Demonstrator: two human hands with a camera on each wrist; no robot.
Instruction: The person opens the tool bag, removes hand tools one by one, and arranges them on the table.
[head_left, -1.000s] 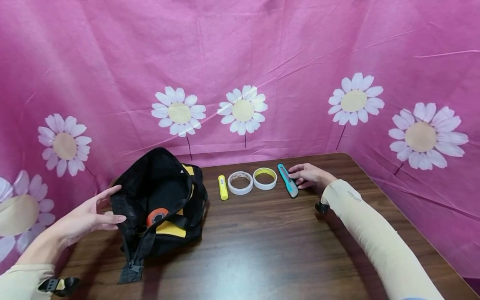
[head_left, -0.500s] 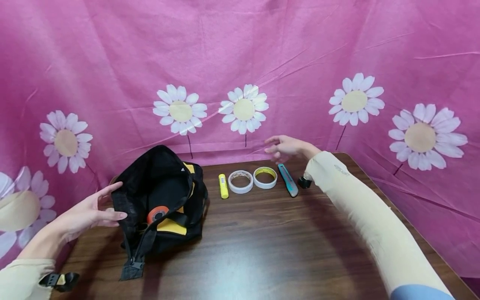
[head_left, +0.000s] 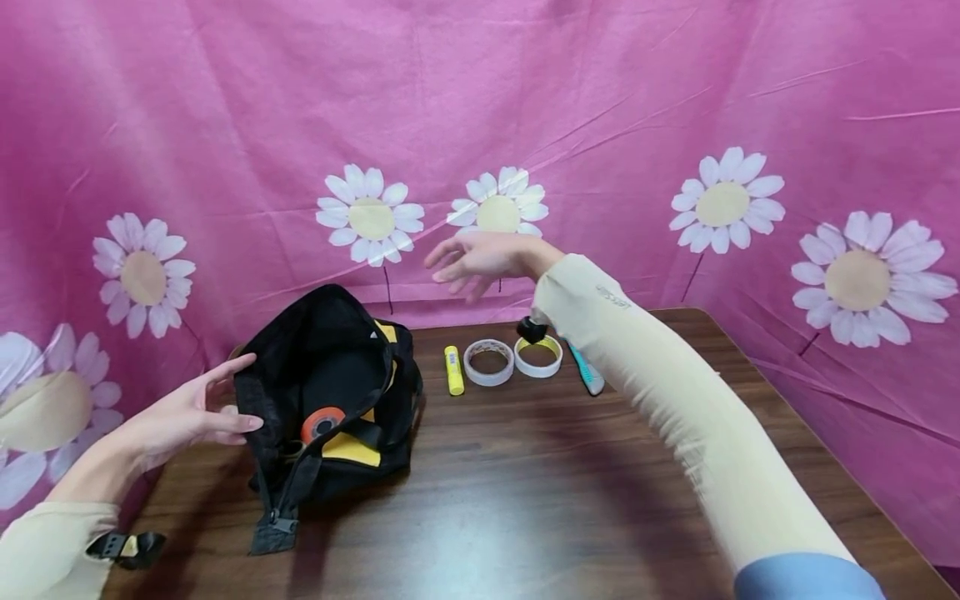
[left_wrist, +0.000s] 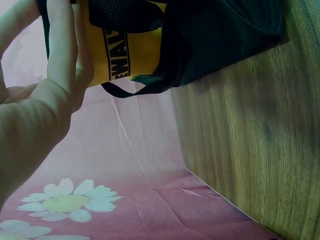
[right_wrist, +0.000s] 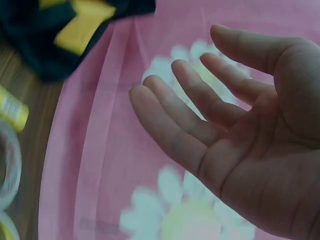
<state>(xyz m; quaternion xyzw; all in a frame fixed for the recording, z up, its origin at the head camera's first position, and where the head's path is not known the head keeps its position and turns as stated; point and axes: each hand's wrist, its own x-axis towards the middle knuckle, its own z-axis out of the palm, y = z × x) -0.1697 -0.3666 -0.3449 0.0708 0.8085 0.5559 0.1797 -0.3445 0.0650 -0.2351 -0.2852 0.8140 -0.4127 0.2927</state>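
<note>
A brown wood table (head_left: 480,508) stands before a pink cloth (head_left: 600,83) printed with white daisies, which rises along its far side and on the left and right. The black bag (head_left: 337,367) sits at the left with its mouth spread; an orange roll (head_left: 310,427) lies in it. To its right runs a row: yellow stick (head_left: 454,371), left ring (head_left: 489,381), right ring (head_left: 538,372) and cutter (head_left: 588,375).

A second ago the right hand (head_left: 491,257) was at the cutter; now it is raised farther left, before the cloth, fingers apart and loosely bent. Its sleeve (head_left: 652,358) now covers part of the cutter. The left hand (head_left: 191,417) still grips the bag's left rim between thumb and fingers. The row lies as before.

The row sits close to the far edge. The right edge slants from the far corner toward near right. Between row and near side stretches wood with a patch of glare.
</note>
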